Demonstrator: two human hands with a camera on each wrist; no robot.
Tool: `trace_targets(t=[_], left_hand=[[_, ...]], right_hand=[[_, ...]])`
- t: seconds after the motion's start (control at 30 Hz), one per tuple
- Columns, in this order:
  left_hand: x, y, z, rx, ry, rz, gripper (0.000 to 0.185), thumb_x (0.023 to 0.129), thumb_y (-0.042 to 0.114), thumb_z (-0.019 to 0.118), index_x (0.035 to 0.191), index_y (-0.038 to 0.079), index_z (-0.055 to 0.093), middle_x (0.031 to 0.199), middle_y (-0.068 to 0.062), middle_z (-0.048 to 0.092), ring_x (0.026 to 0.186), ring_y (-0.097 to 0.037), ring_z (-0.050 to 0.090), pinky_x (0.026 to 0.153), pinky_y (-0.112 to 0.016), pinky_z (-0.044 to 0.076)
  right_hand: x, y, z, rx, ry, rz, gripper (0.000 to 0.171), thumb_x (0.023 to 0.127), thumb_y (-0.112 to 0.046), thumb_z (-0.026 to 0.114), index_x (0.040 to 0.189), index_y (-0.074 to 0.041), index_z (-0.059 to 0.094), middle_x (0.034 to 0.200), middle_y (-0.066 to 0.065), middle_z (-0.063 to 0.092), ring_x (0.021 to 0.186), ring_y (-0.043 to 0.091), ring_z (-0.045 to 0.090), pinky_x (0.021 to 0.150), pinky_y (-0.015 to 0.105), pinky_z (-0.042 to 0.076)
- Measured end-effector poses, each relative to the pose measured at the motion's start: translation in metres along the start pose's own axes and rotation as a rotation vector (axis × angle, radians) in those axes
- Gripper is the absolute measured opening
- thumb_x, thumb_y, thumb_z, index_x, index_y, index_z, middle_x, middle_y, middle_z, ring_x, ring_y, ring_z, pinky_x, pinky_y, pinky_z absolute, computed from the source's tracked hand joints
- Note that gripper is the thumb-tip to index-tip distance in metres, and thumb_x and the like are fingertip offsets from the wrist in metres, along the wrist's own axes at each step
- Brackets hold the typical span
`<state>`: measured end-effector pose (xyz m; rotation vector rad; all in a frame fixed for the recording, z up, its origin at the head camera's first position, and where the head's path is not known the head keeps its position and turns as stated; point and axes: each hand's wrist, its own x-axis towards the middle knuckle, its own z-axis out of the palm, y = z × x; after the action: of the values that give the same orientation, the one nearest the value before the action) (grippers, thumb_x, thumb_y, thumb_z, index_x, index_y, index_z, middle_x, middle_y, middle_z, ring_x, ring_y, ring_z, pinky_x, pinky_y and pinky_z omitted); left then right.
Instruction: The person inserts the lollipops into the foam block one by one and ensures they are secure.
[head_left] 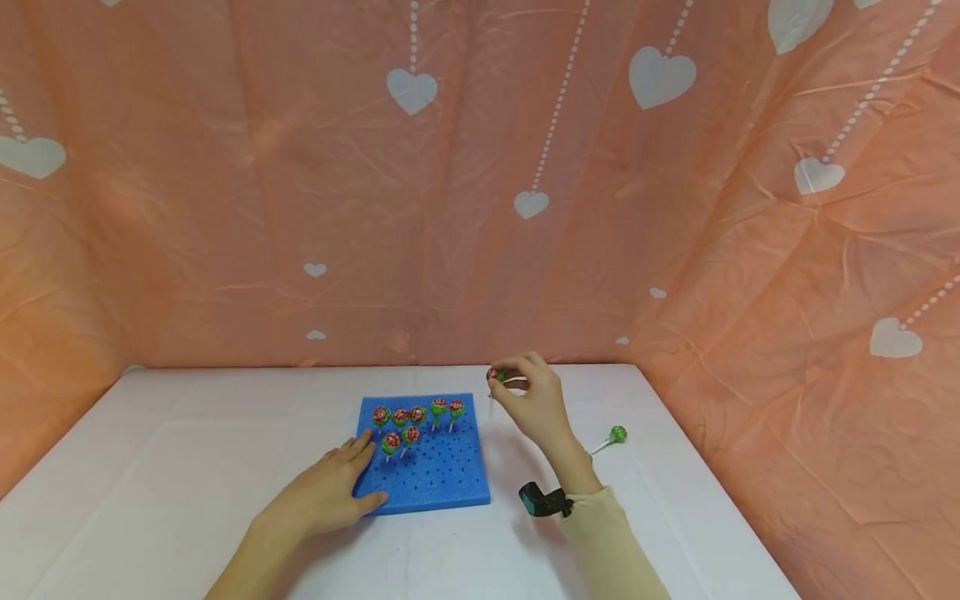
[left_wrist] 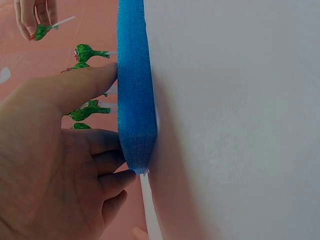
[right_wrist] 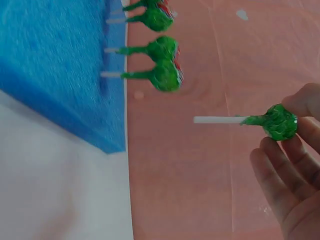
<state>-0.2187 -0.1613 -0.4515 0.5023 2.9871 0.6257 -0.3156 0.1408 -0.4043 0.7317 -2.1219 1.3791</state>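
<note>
- Backdrop (head_left: 262,192): orange, printed with white hearts; hangs behind and beside the table.
- Table (head_left: 150,467): white cover.
- Foam (head_left: 450,483): blue slab, dotted with holes, flat on the table.
- Left hand (head_left: 337,479): fingers loosely extended, resting on the foam's left edge, thumb at the near left corner; not clenched.
- Right hand (head_left: 538,404): thumb and fingertips pinch one lollipop by its head.
- Wrist device (head_left: 543,500): black, worn at the right sleeve's cuff.
- Standing lollipops (head_left: 411,435): seven, sticks in the foam; far row of five, nearer row of two.
- Held lollipop (right_wrist: 280,125): green wrapper, stick pointing down, raised beside the foam's far right corner, clear of it.
- Loose lollipop (head_left: 618,434): on the table, right of the right wrist.
</note>
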Motion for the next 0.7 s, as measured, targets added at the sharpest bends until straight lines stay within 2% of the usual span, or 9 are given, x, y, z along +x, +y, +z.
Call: trace_targets(t=[0.23, 0.4, 0.57, 0.7], left_hand=[[0.001, 0.000, -0.001, -0.009, -0.007, 0.002, 0.084, 0.093, 0.047, 0.074, 0.148, -0.011, 0.049, 0.161, -0.030, 0.037, 0.147, -0.053, 0.035, 0.119, -0.064, 0.033], [0.000, 0.000, 0.000, -0.012, -0.005, -0.007, 0.083, 0.093, 0.046, 0.075, 0.148, -0.011, 0.049, 0.161, -0.029, 0.037, 0.147, -0.053, 0.035, 0.119, -0.064, 0.033], [0.001, 0.000, 0.001, -0.013, 0.000, -0.002, 0.083, 0.092, 0.046, 0.075, 0.148, -0.011, 0.050, 0.161, -0.029, 0.037, 0.147, -0.053, 0.035, 0.118, -0.065, 0.034], [0.002, 0.000, 0.001, -0.013, 0.003, 0.001, 0.083, 0.092, 0.047, 0.075, 0.147, -0.011, 0.050, 0.161, -0.029, 0.037, 0.147, -0.053, 0.036, 0.118, -0.065, 0.034]], right_hand=[[-0.006, -0.009, 0.017, 0.048, -0.046, -0.045, 0.022, 0.085, 0.009, 0.079, 0.107, 0.007, 0.074, 0.104, 0.025, 0.063, 0.093, 0.040, 0.072, 0.079, 0.054, 0.063], [-0.011, -0.022, 0.028, 0.063, -0.096, -0.075, 0.020, 0.086, 0.015, 0.075, 0.105, 0.012, 0.071, 0.103, 0.028, 0.062, 0.092, 0.043, 0.069, 0.079, 0.058, 0.062], [-0.016, -0.018, 0.040, 0.069, -0.129, -0.108, 0.020, 0.085, 0.014, 0.076, 0.103, 0.008, 0.072, 0.104, 0.021, 0.064, 0.090, 0.038, 0.070, 0.078, 0.053, 0.063], [-0.020, -0.007, 0.049, 0.078, -0.156, -0.098, 0.021, 0.085, 0.009, 0.079, 0.104, 0.001, 0.074, 0.106, 0.015, 0.066, 0.090, 0.032, 0.072, 0.079, 0.047, 0.065]])
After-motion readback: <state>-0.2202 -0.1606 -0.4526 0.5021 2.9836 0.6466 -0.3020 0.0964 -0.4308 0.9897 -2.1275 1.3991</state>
